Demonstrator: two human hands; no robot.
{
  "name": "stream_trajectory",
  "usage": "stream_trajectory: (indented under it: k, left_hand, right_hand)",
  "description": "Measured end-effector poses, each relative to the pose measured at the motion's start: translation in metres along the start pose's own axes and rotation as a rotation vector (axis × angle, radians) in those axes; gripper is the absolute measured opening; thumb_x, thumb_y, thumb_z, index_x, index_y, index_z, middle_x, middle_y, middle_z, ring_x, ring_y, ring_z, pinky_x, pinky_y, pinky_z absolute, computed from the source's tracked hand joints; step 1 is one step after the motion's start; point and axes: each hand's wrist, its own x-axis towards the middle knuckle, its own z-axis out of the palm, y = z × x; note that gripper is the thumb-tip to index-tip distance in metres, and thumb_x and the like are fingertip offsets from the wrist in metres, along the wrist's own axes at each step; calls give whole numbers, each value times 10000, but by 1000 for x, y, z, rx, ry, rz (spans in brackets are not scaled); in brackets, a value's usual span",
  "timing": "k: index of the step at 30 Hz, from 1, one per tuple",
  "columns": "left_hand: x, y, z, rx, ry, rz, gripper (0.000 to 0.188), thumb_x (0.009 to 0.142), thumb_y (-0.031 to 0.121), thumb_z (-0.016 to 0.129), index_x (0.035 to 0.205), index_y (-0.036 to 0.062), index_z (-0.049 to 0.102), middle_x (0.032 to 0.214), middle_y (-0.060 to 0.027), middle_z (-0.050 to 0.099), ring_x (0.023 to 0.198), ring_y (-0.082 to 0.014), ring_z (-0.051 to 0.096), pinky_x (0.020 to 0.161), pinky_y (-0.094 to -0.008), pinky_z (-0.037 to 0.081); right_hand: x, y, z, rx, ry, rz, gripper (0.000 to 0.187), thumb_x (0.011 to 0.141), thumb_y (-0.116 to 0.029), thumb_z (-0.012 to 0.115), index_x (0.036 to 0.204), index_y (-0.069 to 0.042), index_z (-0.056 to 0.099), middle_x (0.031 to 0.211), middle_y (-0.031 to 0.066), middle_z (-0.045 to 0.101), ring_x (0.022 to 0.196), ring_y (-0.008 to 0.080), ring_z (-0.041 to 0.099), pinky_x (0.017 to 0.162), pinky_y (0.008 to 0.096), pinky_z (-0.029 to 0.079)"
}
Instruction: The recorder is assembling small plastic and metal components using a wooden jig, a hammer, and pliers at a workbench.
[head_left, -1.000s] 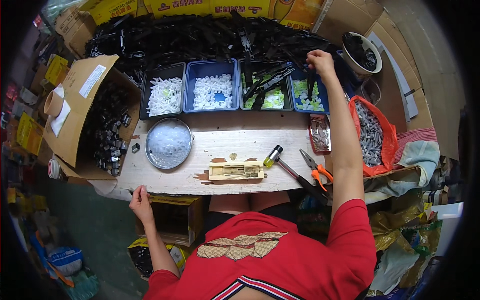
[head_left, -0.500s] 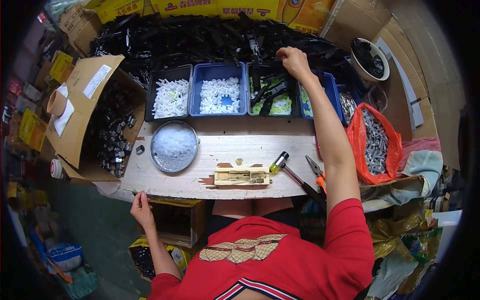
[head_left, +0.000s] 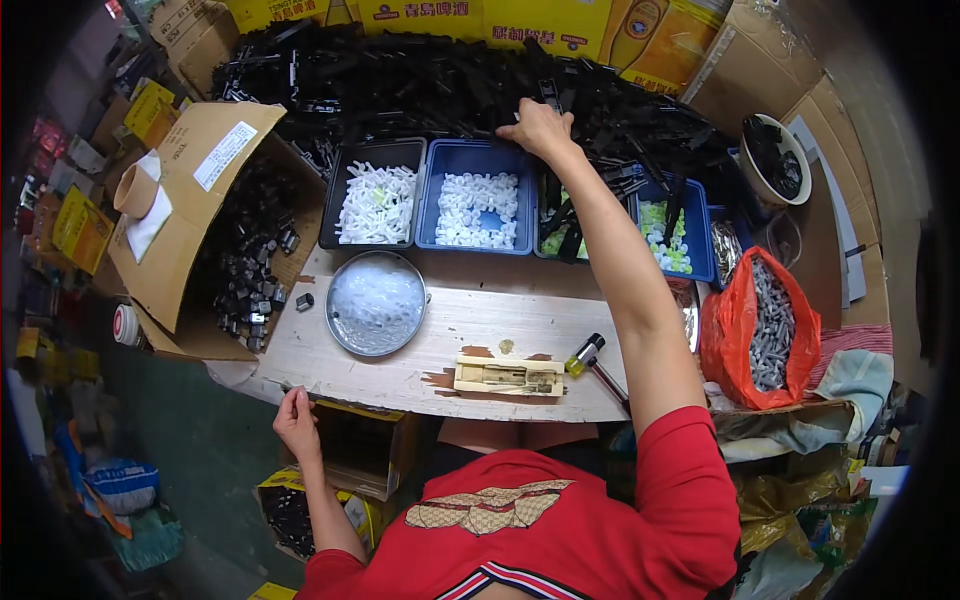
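My right hand reaches over the bins into a heap of long black plastic parts. Its fingers are bent down among them, and what they grip is hidden. Low on the left, at the table's front edge, my left hand has thumb and fingers pressed together; anything between them is too small to name. Nearest to it on the table is a round metal tin with a clear plastic film. A cream-coloured block fixture lies at the front middle, beside a hammer with a yellow face.
Blue and dark bins hold white pegs, white caps and greenish pieces. A tipped cardboard box spills small black blocks at left. On the right stand a red bag of grey pieces and a white bucket.
My right hand has moved left along the black heap. The view has shifted, so the table appears further right and lower. Pliers seen earlier are now hidden by my arm.
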Motion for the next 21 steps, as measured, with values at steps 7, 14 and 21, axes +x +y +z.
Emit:
stream_trajectory:
  k: [7,14,21]
  left_hand:
    - [0,0,3,-31,-12,-30,173,865,165,582,921,10,636,640,20,546,536,-21,453,437,-160,339]
    - [6,4,12,-62,-23,0,164,859,148,585,921,6,637,645,19,553,548,-28,466,449,-168,353]
    - [8,19,20,-41,-68,77,173,866,155,583,942,7,630,671,21,547,536,-16,427,455,-159,331]
  right_hand:
    - [-5,35,-11,290,-99,-105,463,598,-202,678,1052,-119,641,1001,100,645,972,279,584,856,413,416]
    - [-59,41,-41,441,-354,-244,421,586,40,662,994,-1,568,923,116,624,867,227,583,804,332,454]
    - [-89,59,-55,193,-288,-195,374,646,1,580,1019,-29,589,1017,171,598,994,322,553,846,355,427]
